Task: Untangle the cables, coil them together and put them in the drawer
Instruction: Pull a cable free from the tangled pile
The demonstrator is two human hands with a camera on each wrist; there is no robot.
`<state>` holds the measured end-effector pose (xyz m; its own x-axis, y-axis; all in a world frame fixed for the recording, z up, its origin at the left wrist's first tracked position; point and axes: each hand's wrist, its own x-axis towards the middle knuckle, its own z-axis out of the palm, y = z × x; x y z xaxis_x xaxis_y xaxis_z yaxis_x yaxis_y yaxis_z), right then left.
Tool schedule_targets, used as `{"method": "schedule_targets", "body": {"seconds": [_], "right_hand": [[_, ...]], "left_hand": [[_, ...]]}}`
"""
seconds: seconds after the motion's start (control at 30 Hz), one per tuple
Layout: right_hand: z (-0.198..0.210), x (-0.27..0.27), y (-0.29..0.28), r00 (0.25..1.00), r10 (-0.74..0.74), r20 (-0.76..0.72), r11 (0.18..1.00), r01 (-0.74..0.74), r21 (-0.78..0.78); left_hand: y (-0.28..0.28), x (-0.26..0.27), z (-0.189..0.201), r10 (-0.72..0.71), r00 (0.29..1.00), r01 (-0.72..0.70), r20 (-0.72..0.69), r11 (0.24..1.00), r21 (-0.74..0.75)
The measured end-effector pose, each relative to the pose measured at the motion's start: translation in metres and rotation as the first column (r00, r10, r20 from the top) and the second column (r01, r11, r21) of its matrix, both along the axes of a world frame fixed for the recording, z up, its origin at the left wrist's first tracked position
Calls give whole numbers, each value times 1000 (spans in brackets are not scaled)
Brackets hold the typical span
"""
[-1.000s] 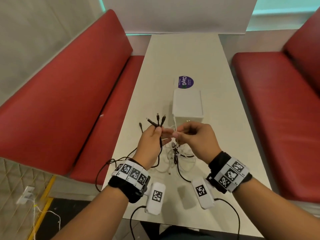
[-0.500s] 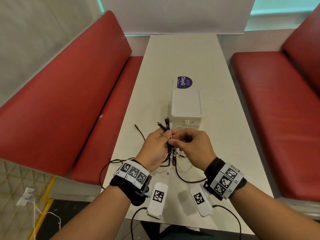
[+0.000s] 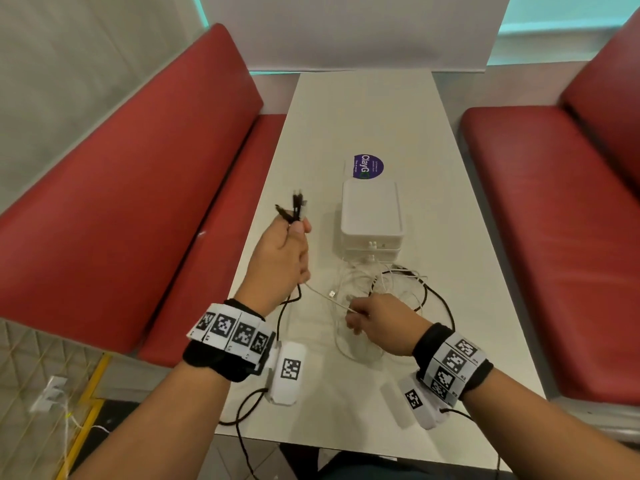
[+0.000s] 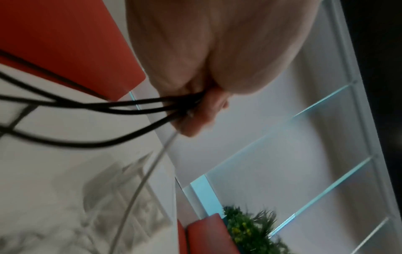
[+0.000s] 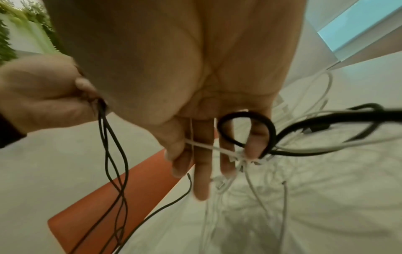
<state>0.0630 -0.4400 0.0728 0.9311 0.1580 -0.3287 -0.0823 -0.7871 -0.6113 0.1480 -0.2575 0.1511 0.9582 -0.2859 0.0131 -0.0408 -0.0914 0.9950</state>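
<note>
My left hand (image 3: 293,232) is raised over the table's left side and grips a bundle of black cable ends (image 3: 294,209), plugs pointing up. The left wrist view shows the black cables (image 4: 139,106) and one white cable (image 4: 150,171) leaving the left hand (image 4: 195,111). Nearer to me, my right hand (image 3: 353,315) pinches that white cable (image 3: 323,295), which stretches between both hands. In the right wrist view, thumb and forefinger of the right hand (image 5: 185,151) pinch the white cable (image 5: 204,146), and a black loop (image 5: 245,120) hangs over the outer fingers. A tangle of white and black cables (image 3: 391,278) lies before the white drawer box (image 3: 372,216).
The white table (image 3: 363,109) is narrow, with red benches on the left (image 3: 131,188) and right (image 3: 540,216). A purple sticker (image 3: 368,167) lies behind the drawer box. Black leads from my wrist devices hang over the near edge (image 3: 242,414).
The hands were together in front of the drawer box. My left hand has moved left and up with the cable ends; my right hand has drawn back toward me, stretching the white cable.
</note>
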Motion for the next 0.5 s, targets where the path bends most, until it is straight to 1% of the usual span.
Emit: {"method": "schedule_targets", "body": {"seconds": [0.03,0.07,0.1,0.13,0.17,0.23,0.27,0.3,0.33,0.37,0.4,0.43,0.47,0.5], "right_hand": [[-1,-1,-1,999,2,37,999,0,-42],[-3,-1,-3,994,-15,107,997,23,-69],[-5,1,-6,978,-45,204,996,60,-71],[-3,2,-8,947,-62,316,993,90,-75],[1,2,-9,906,-68,417,990,112,-81],[6,2,-12,824,-45,565,990,114,-88],[7,3,-14,803,-23,595,989,106,-105],[8,2,-15,800,3,599,985,101,-141],[7,2,-17,815,26,579,976,104,-191],[5,2,-19,837,40,546,964,112,-242],[1,1,-20,858,43,512,952,120,-280],[-1,-1,-20,874,44,483,940,127,-316],[-3,-2,-19,884,53,464,925,131,-356],[-4,-3,-18,892,71,447,906,130,-403]], "left_hand": [[5,3,1,-42,998,35,44,990,137],[10,5,0,-117,989,84,95,950,301],[13,4,1,-217,970,144,111,877,458],[15,2,-1,-302,948,187,100,783,593],[17,-1,-4,-374,924,217,80,684,696],[18,-8,-10,-478,877,239,41,509,827],[17,-10,-14,-504,863,241,24,454,857],[18,-12,-16,-509,861,245,15,440,864],[18,-12,-16,-489,872,253,11,468,847],[20,-10,-14,-446,894,248,24,539,805],[23,-8,-12,-387,921,220,51,622,751],[25,-6,-8,-329,941,178,83,687,704],[27,-3,-8,-291,951,144,108,721,678],[29,-2,-8,-275,955,133,114,737,663]]}}
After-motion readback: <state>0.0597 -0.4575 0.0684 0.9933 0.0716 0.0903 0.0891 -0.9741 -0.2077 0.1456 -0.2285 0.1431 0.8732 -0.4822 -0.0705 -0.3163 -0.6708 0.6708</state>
